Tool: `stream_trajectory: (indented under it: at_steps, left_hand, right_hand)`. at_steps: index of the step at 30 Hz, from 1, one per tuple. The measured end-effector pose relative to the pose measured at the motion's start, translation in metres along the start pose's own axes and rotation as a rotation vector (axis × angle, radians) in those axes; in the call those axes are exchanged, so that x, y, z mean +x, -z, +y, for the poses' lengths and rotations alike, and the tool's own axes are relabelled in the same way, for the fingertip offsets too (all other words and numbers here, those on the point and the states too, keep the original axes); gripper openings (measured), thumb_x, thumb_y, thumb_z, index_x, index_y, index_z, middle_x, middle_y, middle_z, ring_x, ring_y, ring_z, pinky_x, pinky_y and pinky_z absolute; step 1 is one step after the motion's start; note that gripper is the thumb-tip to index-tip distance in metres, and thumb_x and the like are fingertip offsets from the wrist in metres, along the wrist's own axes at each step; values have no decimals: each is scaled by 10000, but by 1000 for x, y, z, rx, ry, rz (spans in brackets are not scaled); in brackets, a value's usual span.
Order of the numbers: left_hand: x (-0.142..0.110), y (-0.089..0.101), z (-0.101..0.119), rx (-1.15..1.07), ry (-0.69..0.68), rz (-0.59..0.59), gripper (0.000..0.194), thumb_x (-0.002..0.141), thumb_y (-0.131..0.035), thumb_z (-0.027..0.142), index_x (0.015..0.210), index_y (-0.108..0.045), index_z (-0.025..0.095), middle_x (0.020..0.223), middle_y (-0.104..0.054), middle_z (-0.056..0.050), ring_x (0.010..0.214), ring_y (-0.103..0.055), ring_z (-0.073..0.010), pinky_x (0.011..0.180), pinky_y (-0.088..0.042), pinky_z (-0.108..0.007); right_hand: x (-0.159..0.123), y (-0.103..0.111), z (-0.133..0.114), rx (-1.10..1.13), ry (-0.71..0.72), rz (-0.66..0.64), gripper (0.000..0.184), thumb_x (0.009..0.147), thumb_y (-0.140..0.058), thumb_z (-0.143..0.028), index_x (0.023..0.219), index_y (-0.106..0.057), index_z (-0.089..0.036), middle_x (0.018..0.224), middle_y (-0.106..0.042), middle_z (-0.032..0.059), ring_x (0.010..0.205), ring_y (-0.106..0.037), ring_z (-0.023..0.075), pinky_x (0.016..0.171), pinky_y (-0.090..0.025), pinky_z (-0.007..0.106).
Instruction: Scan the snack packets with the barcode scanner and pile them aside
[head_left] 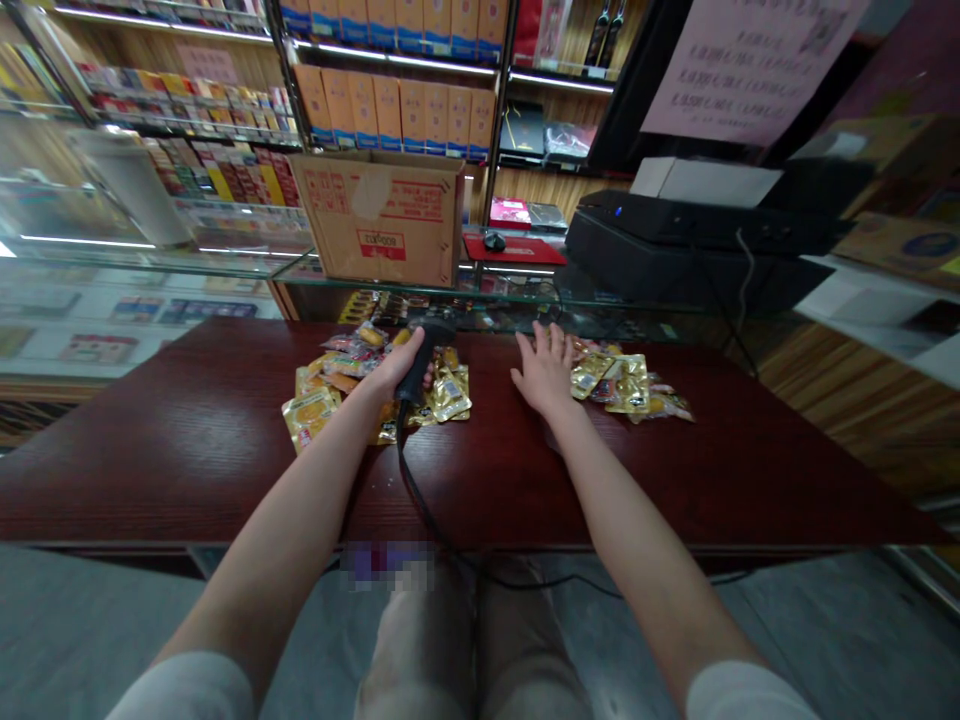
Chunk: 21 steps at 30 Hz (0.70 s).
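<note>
My left hand [405, 365] is wrapped round the handle of a black barcode scanner [415, 375], held over a pile of small packaged snacks [322, 400]. Gold and clear packets make up that pile, and part of it is hidden under my hand and forearm. To the right, my right hand [546, 368] has its fingers spread, palm down, at the left edge of a second heap of snack packets [628, 380]. Nothing shows in its grasp. From the scanner a black cable [409, 480] runs down over the table's front edge.
A dark red-brown table [480, 470] spans the view. Behind it, a cardboard box [386, 220] stands on a glass counter, with a mouse [494, 241] on a red mat and a black machine [697, 240] further right. Stocked shelves [390, 55] line the back.
</note>
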<state>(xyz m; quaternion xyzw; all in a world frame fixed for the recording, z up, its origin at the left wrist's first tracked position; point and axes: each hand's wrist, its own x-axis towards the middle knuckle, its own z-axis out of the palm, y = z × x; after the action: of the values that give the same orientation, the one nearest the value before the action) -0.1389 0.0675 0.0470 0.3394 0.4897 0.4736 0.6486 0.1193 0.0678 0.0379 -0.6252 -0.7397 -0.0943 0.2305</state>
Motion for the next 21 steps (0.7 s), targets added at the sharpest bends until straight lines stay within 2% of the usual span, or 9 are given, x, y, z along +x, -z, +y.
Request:
stream_trajectory:
  at_steps: [3,6,9,13,14,16,18,19,21]
  left_hand:
    - [0,-3,-1,-30,-34,-10,455,880,-566,619,906,-611,166,533,-599,-35,404,-581,-159,405,-483,-246]
    - [-5,-6,2,-26,-43,-31,487,904,-515,630,902,-606,151,538,-602,-34,438,-605,-159,448,-513,-244]
    - [-11,-11,6,-25,-47,-39,485,916,-506,618,893,-605,144,535,-591,-19,434,-593,-140,474,-527,-233]
    - [-15,-15,8,-83,-68,-64,479,939,-480,595,869,-601,137,542,-585,-16,452,-591,-120,519,-542,-217]
    - [-16,-17,8,-98,-73,-70,489,944,-466,598,861,-601,135,541,-582,-15,458,-591,-118,527,-544,-216]
    - [-16,-20,6,-120,-75,-83,512,939,-459,614,844,-604,133,536,-576,-14,468,-593,-121,535,-548,-218]
    - [-17,-24,2,-134,-81,-105,527,930,-466,629,831,-610,132,539,-576,-17,484,-600,-127,541,-549,-222]
    - [-17,-26,0,-137,-84,-116,530,926,-469,633,828,-615,132,545,-580,-20,493,-605,-131,540,-547,-223]
    - [-18,-30,-4,-138,-89,-135,532,921,-476,638,832,-626,135,559,-589,-25,511,-613,-138,532,-540,-220]
  right_hand:
    - [3,-7,19,-44,-132,-125,695,819,-626,-493,1372,-537,-82,1589,-249,258,1492,-83,453,1122,-17,723]
    - [7,-7,42,-97,-305,-49,744,812,-617,-480,1388,-502,-24,1602,-165,308,1493,-18,473,1093,9,753]
    - [6,0,50,-130,-318,20,724,804,-635,-444,1399,-485,-59,1626,-81,289,1496,14,461,1083,-5,761]
    - [1,15,31,-96,-241,57,726,778,-697,-424,1393,-480,-106,1630,-73,265,1495,-18,465,1095,-55,736]
    - [0,18,23,-60,-197,74,706,790,-693,-423,1394,-482,-122,1626,-113,256,1493,-66,458,1103,-88,718]
    - [-1,22,6,58,-73,55,605,847,-643,-421,1372,-511,-152,1565,-298,236,1446,-260,416,1115,-204,638]
    - [-5,20,-13,211,47,-76,478,906,-566,-439,1300,-573,-168,1366,-542,200,1280,-492,341,1066,-352,513]
    - [-8,17,-23,272,72,-166,458,912,-551,-475,1257,-599,-178,1252,-616,173,1184,-557,315,1019,-402,469]
    - [-14,7,-40,268,83,-297,454,862,-603,-540,1149,-642,-191,1146,-653,153,1115,-574,321,963,-429,452]
